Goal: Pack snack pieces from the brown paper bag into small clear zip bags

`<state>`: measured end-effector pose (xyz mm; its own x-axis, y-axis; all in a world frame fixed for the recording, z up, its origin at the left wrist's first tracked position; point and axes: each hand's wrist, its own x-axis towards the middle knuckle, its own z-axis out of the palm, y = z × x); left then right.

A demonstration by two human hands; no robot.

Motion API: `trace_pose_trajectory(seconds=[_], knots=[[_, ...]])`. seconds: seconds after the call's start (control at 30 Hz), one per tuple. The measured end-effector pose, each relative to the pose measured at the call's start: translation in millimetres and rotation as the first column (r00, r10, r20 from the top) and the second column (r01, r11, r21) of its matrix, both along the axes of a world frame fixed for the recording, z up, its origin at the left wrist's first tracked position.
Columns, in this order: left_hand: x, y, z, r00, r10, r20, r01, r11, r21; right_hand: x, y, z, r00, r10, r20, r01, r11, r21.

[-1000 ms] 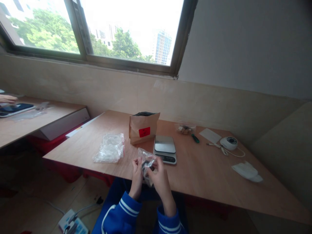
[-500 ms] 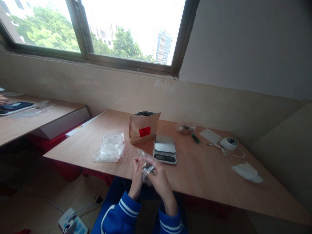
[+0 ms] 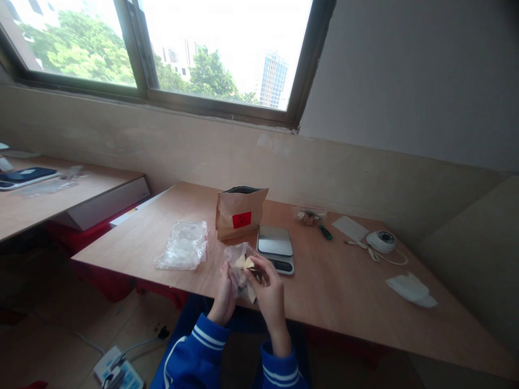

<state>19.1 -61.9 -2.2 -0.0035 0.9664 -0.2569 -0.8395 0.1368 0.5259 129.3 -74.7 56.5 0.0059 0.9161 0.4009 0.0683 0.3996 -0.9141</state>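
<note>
My left hand is closed around the side of a clear plastic bag, held above the table's front edge. My right hand pinches some thin, pale yellow dried slices at the bag's upper part; whether they are inside or outside the plastic I cannot tell. Darker bits show lower in the bag, partly covered by my fingers. Just behind my right hand lies a kitchen scale with a bare metal plate. A brown paper pouch with a red label stands open at the top beside it.
Flat zip bags lie on the left of the table. Towards the back right are a filled bag, a green-handled tool, a white card, a white round device with a cable and a crumpled white sheet.
My right hand has turned and lifted, now pinching pale slices. The bag, earlier bunched between both hands, has spread open more, with my left hand along its side.
</note>
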Motion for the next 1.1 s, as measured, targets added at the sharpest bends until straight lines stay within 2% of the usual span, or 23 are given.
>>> trace_pose_trajectory(seconds=[0.07,0.13,0.27,0.37,0.47,0.6,0.7,0.77,0.83,0.93,1.0,1.1], knots=[[-2.7,4.9,1.8,0.985,-0.147,0.095,0.145,0.989,0.027,-1.3,1.1,0.9,0.998,-0.047,-0.041,0.047,0.999,0.005],[-4.5,11.7,5.5,0.965,-0.215,0.15,0.21,0.977,0.048,-2.2,2.5,2.6,0.992,-0.09,-0.087,0.091,0.996,0.008],[-8.0,28.0,9.3,0.93,-0.274,0.244,0.254,0.961,0.11,-1.4,6.8,9.4,0.97,-0.147,-0.191,0.139,0.989,-0.056],[-12.7,36.9,1.3,0.922,-0.257,0.29,0.23,0.965,0.126,2.4,17.3,20.8,0.948,-0.186,-0.257,0.16,0.98,-0.121],[-18.0,40.7,-14.0,0.925,-0.21,0.316,0.181,0.976,0.12,7.0,41.4,43.7,0.937,-0.209,-0.279,0.195,0.978,-0.077],[-21.5,41.3,-28.7,0.907,-0.224,0.355,0.185,0.972,0.142,5.0,91.3,91.9,0.95,-0.178,-0.258,0.21,0.973,0.101],[-20.6,39.9,-28.2,0.902,-0.245,0.355,0.201,0.967,0.158,-5.9,131.0,123.3,0.983,-0.106,-0.151,0.144,0.951,0.273],[-19.2,38.6,-25.2,0.902,-0.253,0.349,0.208,0.965,0.162,-15.2,153.8,133.7,0.999,-0.053,-0.005,0.052,0.925,0.378],[-18.2,37.8,-22.8,0.904,-0.235,0.357,0.193,0.97,0.15,-23.6,171.1,135.4,0.984,0.005,0.178,-0.082,0.899,0.43],[-18.2,38.3,-23.3,0.904,-0.21,0.372,0.174,0.976,0.128,-30.8,185.1,128.8,0.901,0.096,0.422,-0.28,0.873,0.399],[-18.7,39.4,-25.8,0.905,-0.212,0.37,0.175,0.976,0.131,-31.8,188.2,123.7,0.848,0.127,0.514,-0.357,0.854,0.377],[-19.1,40.7,-29.6,0.91,-0.2,0.362,0.165,0.978,0.124,-30.0,188.5,119.3,0.826,0.126,0.55,-0.393,0.828,0.4]])
